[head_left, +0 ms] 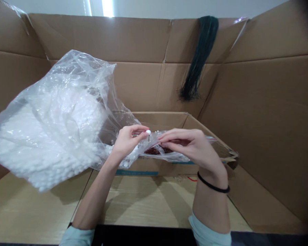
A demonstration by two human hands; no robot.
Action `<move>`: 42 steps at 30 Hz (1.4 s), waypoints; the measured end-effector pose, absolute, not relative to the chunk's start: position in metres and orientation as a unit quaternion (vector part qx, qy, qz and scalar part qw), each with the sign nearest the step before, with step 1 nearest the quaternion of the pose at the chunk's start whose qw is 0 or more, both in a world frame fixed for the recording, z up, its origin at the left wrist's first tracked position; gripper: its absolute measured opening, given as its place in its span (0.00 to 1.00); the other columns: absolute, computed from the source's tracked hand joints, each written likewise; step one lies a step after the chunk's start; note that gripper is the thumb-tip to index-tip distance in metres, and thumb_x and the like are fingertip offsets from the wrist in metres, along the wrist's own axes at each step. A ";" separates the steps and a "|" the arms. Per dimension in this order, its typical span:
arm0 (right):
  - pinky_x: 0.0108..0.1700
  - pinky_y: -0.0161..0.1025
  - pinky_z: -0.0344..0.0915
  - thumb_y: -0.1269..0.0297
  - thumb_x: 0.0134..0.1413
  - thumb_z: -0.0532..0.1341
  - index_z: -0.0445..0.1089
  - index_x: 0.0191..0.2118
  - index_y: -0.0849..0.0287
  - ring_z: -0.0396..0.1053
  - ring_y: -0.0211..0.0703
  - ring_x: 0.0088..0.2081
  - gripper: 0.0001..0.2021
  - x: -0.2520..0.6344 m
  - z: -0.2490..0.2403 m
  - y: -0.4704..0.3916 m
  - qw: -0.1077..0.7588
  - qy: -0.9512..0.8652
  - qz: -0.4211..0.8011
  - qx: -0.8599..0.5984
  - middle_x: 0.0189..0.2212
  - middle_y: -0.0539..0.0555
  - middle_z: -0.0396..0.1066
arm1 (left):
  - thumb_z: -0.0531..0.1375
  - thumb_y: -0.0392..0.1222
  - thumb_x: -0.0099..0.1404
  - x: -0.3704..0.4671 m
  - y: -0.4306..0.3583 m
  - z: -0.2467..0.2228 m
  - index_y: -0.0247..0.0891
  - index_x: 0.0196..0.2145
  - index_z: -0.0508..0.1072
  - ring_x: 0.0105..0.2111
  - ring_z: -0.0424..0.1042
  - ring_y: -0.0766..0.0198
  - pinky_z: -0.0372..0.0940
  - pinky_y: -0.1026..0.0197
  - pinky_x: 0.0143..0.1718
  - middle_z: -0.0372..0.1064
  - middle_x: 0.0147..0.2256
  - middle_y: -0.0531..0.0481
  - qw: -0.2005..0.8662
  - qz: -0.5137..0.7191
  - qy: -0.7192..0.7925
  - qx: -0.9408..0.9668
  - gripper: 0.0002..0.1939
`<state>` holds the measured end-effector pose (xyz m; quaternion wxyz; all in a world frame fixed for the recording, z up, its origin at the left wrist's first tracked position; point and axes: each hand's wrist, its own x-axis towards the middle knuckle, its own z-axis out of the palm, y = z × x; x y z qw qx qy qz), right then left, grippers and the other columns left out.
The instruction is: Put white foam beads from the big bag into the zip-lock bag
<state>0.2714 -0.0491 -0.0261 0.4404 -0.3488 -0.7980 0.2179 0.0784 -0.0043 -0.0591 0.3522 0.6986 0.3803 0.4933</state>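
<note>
Between the thumb and forefinger of my left hand [128,138] is a small white ball [148,132]. To its right my right hand [192,145] has its fingers pinched together over a clear zip bag [174,157]. What those fingertips hold, if anything, is too small to make out. Dark red bits [154,150] show inside the zip bag. A large clear plastic bag [74,65], packed with many white balls [48,136], stands to the left, and its mouth reaches to beside my left hand.
Under both hands sits an open cardboard box [164,118] on the pale wooden table [149,201]. Tall cardboard walls [138,82] surround the back and sides. A bundle of dark green wires [201,54] hangs over the back wall.
</note>
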 end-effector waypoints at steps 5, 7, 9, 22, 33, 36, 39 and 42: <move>0.35 0.36 0.68 0.69 0.50 0.62 0.76 0.30 0.56 0.72 0.40 0.35 0.05 0.264 -0.035 -0.036 0.536 -0.760 0.141 -0.339 0.33 0.52 0.75 | 0.65 0.47 0.52 0.081 -0.007 -0.059 0.34 0.38 0.76 0.36 0.74 0.61 0.67 0.59 0.41 0.76 0.36 0.44 0.441 0.504 0.336 0.662 0.18; 0.35 0.36 0.67 0.70 0.50 0.62 0.76 0.29 0.56 0.71 0.39 0.34 0.05 0.263 -0.038 -0.029 0.524 -0.767 0.148 -0.339 0.32 0.52 0.75 | 0.65 0.46 0.51 0.081 -0.007 -0.060 0.35 0.38 0.76 0.35 0.74 0.62 0.67 0.59 0.41 0.76 0.36 0.45 0.460 0.515 0.324 0.646 0.17; 0.35 0.36 0.67 0.69 0.50 0.62 0.75 0.29 0.57 0.71 0.38 0.32 0.04 0.262 -0.040 -0.026 0.517 -0.762 0.182 -0.343 0.30 0.51 0.74 | 0.66 0.46 0.51 0.082 -0.007 -0.060 0.36 0.38 0.77 0.36 0.74 0.62 0.67 0.59 0.42 0.76 0.37 0.45 0.466 0.529 0.317 0.635 0.16; 0.32 0.33 0.64 0.66 0.51 0.61 0.72 0.30 0.59 0.68 0.35 0.29 0.03 0.256 -0.044 -0.020 0.536 -0.725 0.287 -0.324 0.27 0.50 0.71 | 0.66 0.44 0.51 0.086 -0.012 -0.058 0.38 0.37 0.78 0.38 0.74 0.61 0.66 0.57 0.44 0.77 0.37 0.46 0.452 0.575 0.298 0.613 0.14; 0.34 0.34 0.65 0.65 0.50 0.62 0.71 0.30 0.59 0.67 0.35 0.29 0.03 0.252 -0.046 -0.017 0.551 -0.702 0.317 -0.322 0.27 0.49 0.69 | 0.66 0.43 0.51 0.087 -0.013 -0.059 0.41 0.36 0.79 0.40 0.74 0.59 0.67 0.57 0.46 0.77 0.37 0.48 0.417 0.598 0.293 0.618 0.12; 0.34 0.35 0.66 0.65 0.48 0.63 0.72 0.29 0.59 0.68 0.35 0.28 0.03 0.249 -0.048 -0.015 0.566 -0.686 0.326 -0.321 0.26 0.49 0.70 | 0.67 0.43 0.50 0.088 -0.013 -0.059 0.41 0.35 0.79 0.41 0.74 0.58 0.67 0.56 0.47 0.77 0.37 0.48 0.421 0.606 0.295 0.607 0.12; 0.32 0.35 0.68 0.66 0.46 0.65 0.72 0.28 0.58 0.69 0.35 0.26 0.02 0.244 -0.049 -0.013 0.594 -0.658 0.345 -0.307 0.25 0.48 0.71 | 0.67 0.43 0.49 0.087 -0.013 -0.059 0.41 0.35 0.79 0.41 0.74 0.58 0.67 0.54 0.48 0.77 0.37 0.47 0.428 0.614 0.298 0.592 0.13; 0.30 0.34 0.68 0.66 0.43 0.67 0.72 0.27 0.58 0.69 0.35 0.25 0.04 0.239 -0.051 -0.012 0.619 -0.635 0.351 -0.299 0.23 0.48 0.72 | 0.67 0.42 0.49 0.087 -0.013 -0.059 0.41 0.35 0.79 0.41 0.74 0.58 0.67 0.54 0.49 0.77 0.37 0.47 0.433 0.619 0.295 0.585 0.12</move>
